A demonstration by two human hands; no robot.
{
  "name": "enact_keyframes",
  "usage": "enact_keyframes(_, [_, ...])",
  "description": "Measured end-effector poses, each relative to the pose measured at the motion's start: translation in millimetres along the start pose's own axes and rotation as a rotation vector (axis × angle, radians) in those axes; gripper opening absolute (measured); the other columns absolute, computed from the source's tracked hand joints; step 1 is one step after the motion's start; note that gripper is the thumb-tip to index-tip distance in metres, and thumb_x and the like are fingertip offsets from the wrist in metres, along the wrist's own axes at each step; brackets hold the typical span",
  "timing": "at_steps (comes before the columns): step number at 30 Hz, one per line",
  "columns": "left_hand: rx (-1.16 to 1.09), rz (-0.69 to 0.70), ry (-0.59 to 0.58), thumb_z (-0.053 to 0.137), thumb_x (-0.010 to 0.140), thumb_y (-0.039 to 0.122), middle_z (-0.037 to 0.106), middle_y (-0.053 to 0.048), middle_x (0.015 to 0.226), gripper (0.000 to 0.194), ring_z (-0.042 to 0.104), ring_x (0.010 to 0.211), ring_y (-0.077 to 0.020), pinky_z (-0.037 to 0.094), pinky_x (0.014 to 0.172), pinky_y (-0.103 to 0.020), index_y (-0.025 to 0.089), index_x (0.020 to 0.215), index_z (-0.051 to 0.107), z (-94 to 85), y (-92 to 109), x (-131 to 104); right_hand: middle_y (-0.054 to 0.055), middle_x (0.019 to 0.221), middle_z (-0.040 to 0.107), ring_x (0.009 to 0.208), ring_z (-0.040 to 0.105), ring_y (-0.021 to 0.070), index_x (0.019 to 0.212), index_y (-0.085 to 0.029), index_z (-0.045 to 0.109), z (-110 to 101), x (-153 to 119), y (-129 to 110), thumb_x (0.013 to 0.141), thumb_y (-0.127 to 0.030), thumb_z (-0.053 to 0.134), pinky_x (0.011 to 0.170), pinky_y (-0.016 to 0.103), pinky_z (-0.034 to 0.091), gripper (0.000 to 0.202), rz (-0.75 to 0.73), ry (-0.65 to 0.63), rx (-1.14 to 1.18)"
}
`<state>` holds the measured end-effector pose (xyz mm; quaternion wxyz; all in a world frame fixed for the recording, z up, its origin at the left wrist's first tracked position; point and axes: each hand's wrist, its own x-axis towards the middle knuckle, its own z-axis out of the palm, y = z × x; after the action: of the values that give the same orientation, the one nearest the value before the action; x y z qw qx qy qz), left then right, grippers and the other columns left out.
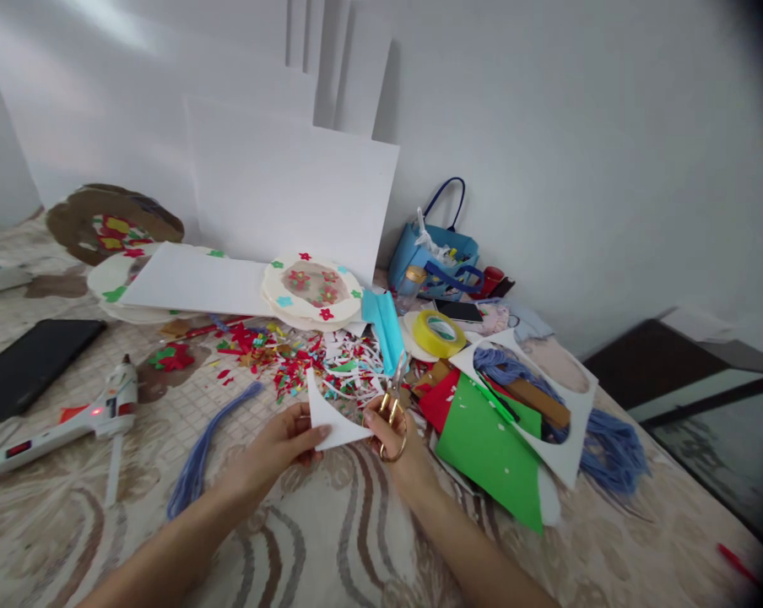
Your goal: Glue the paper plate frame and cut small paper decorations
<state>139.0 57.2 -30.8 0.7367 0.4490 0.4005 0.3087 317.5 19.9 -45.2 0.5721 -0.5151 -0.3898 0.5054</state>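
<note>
White card, one piece, one edge curved inward: held just above the near middle of the table. Left hand: fingers pinching the card at its lower left, thumb on top. Right hand: fingers curled about the handles of the scissors, gold, blades pointing to the far side; the card's right tip meets this hand, though whether the fingers grip it cannot be told.

Paper scraps, red, white, green and yellow: one loose heap, just beyond the hands.

Left side: glue gun, white, red light lit; black phone, beyond it; blue yarn, one bundle, between glue gun and left hand.

Far side: flowered disc, white rim, touching a white board lying to its left; bag, blue, handle upright, near the wall.

Right side: tape roll, yellow, lying flat; green sheet, partly over a red one; cut-out frame, white, over the green sheet's far right part, with more blue yarn beside it.
</note>
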Motion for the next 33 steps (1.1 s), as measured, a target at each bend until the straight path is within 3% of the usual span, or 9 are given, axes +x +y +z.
enact_keyframes(3, [-0.025, 0.030, 0.078, 0.071, 0.069, 0.038, 0.059, 0.003, 0.067, 0.033, 0.049, 0.051, -0.0073, 0.037, 0.048, -0.017, 0.017, 0.091, 0.058, -3.4, -1.9, 2.4, -0.005, 0.064, 0.045, 0.052, 0.040, 0.0084, 0.080, -0.020, 0.053, 4.3, -4.2, -5.3, 0.070, -0.042, 0.070, 0.045, 0.020, 0.027, 0.030, 0.026, 0.011, -0.048])
enact_keyframes(8, [0.053, 0.073, 0.144, 0.064, 0.075, 0.040, 0.054, 0.003, 0.063, 0.031, 0.045, 0.051, -0.0081, 0.037, 0.047, -0.017, 0.017, 0.096, 0.064, -5.2, -3.3, 1.5, -0.005, 0.059, 0.048, 0.051, 0.044, 0.0095, 0.078, -0.020, 0.052, 4.3, -4.5, -5.2, 0.078, -0.046, 0.062, 0.046, 0.021, 0.030, 0.028, -0.025, -0.078, -0.029])
enact_keyframes(17, [0.294, 0.116, -0.070, 0.063, 0.075, 0.046, 0.058, 0.001, 0.062, 0.036, 0.046, 0.048, -0.0102, 0.034, 0.044, -0.019, 0.018, 0.098, 0.064, 0.0, -2.6, -1.5, -0.003, 0.068, 0.054, 0.061, 0.052, 0.0121, 0.085, -0.020, 0.053, 0.7, 1.0, -0.8, 0.069, -0.047, 0.071, 0.057, 0.024, 0.043, 0.036, -0.097, 0.068, -0.060])
enact_keyframes(24, [0.419, 0.140, -0.060, 0.062, 0.075, 0.049, 0.061, 0.000, 0.066, 0.036, 0.048, 0.053, -0.0120, 0.037, 0.046, -0.019, 0.018, 0.094, 0.065, -1.5, 1.5, -1.6, -0.005, 0.067, 0.053, 0.055, 0.050, 0.0103, 0.088, -0.020, 0.049, -0.7, 4.0, -1.6, 0.065, -0.043, 0.074, 0.047, 0.020, 0.036, 0.041, -0.011, 0.158, 0.133])
enact_keyframes(27, [0.379, 0.143, 0.081, 0.064, 0.074, 0.049, 0.063, -0.001, 0.073, 0.038, 0.052, 0.059, -0.0129, 0.040, 0.051, -0.020, 0.019, 0.096, 0.065, -8.3, 2.1, -0.3, -0.004, 0.067, 0.059, 0.049, 0.049, 0.0088, 0.086, -0.021, 0.046, 1.8, 2.0, 1.0, 0.069, -0.045, 0.071, 0.043, 0.019, 0.034, 0.039, 0.007, 0.060, 0.160])
enact_keyframes(30, [0.248, 0.155, 0.239, 0.064, 0.074, 0.050, 0.061, 0.001, 0.073, 0.039, 0.052, 0.061, -0.0122, 0.042, 0.053, -0.019, 0.021, 0.101, 0.064, -18.1, 1.2, 3.9, -0.003, 0.066, 0.062, 0.044, 0.048, 0.0083, 0.085, -0.021, 0.046, 8.5, -5.9, 2.7, 0.069, -0.049, 0.070, 0.039, 0.018, 0.032, 0.040, 0.070, -0.152, 0.109])
enact_keyframes(33, [0.151, 0.134, 0.263, 0.068, 0.070, 0.050, 0.061, 0.002, 0.072, 0.041, 0.053, 0.062, -0.0124, 0.044, 0.055, -0.019, 0.022, 0.100, 0.064, -21.5, 2.0, 6.0, -0.003, 0.067, 0.062, 0.043, 0.049, 0.0080, 0.085, -0.020, 0.049, 15.3, -14.6, 3.8, 0.065, -0.051, 0.072, 0.037, 0.018, 0.032, 0.043, 0.101, -0.279, 0.039])
